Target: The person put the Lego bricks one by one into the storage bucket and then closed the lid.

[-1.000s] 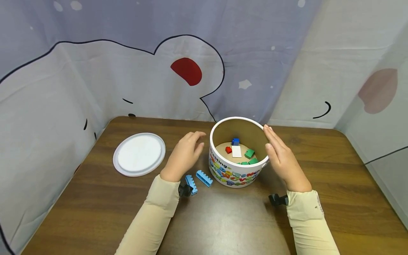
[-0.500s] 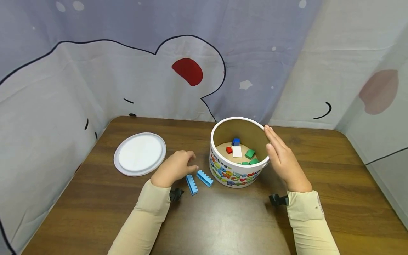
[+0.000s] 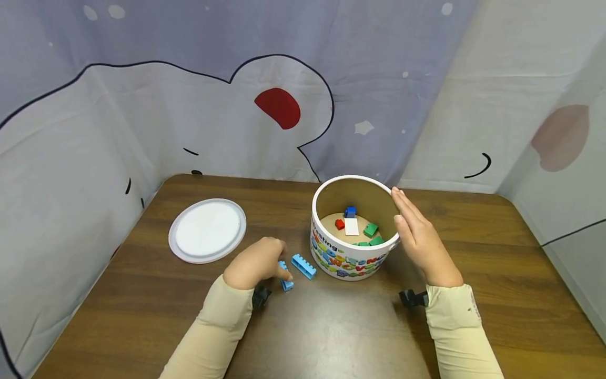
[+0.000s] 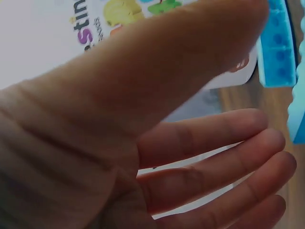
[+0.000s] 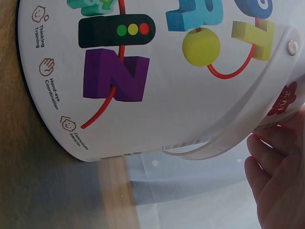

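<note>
In the head view my left hand (image 3: pixel 258 263) reaches down over a light blue toy brick (image 3: pixel 286 286), its thumb and fingers spread apart at the brick's far part. The left wrist view has that brick (image 4: pixel 299 114) beyond the fingertips, with the thumb stretched above. Another light blue brick (image 3: pixel 304 266) lies between it and a round white tub (image 3: pixel 331 258) printed with coloured letters. Flat against the right side of the tub's rim, my right hand (image 3: pixel 418 239) rests with straight fingers; the right wrist view shows its fingers (image 5: pixel 271 167) at the tub wall.
Inside the tub lie a red brick (image 3: pixel 339 224), a blue brick (image 3: pixel 350 211), a white flat piece (image 3: pixel 351 227) and several green bricks (image 3: pixel 371 229). A round white lid (image 3: pixel 207 230) lies left on the wooden table (image 3: pixel 360 326). A curtain (image 3: pixel 213 116) hangs behind.
My left hand has moved from beside the tub's rim, left and down, to the nearer light blue brick. The right hand stays at the rim.
</note>
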`<state>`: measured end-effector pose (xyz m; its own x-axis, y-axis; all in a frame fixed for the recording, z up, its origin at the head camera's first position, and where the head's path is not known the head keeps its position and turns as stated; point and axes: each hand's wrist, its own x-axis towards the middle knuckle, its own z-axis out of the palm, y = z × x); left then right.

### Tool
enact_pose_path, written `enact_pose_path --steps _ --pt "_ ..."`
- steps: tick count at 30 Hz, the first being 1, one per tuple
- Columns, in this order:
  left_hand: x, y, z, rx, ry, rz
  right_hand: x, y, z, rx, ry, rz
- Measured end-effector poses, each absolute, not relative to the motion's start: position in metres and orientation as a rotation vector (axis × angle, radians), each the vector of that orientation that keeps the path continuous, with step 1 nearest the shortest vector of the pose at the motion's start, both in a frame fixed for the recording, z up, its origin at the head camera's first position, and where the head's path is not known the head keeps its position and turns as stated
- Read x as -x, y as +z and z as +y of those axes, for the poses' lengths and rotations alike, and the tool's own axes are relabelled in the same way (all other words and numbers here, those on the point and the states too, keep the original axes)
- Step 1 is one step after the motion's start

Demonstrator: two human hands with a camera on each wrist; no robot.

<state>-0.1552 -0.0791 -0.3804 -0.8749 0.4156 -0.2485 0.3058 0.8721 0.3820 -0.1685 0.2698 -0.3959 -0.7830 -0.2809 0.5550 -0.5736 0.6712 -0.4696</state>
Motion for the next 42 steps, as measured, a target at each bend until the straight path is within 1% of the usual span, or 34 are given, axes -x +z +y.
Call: enact_pose_path --steps 14,29,37,42 --pt "0.148 -0.385 -0.068 -0.537 0.36 2.748 0.169 -0.396 0.271 -0.666 0.893 -2.453" --pt "0.15 -0.385 -0.07 -0.529 0.347 2.748 0.169 -0.396 0.27 -0.67 0.896 -2.449" --pt "0.156 -0.383 -0.079 -0.603 0.427 2.842 0.17 -0.397 0.269 -0.672 0.903 -2.436" --pt "0.16 -0.378 -0.084 -0.658 0.648 2.935 0.17 -0.397 0.27 -0.669 0.904 -2.435"
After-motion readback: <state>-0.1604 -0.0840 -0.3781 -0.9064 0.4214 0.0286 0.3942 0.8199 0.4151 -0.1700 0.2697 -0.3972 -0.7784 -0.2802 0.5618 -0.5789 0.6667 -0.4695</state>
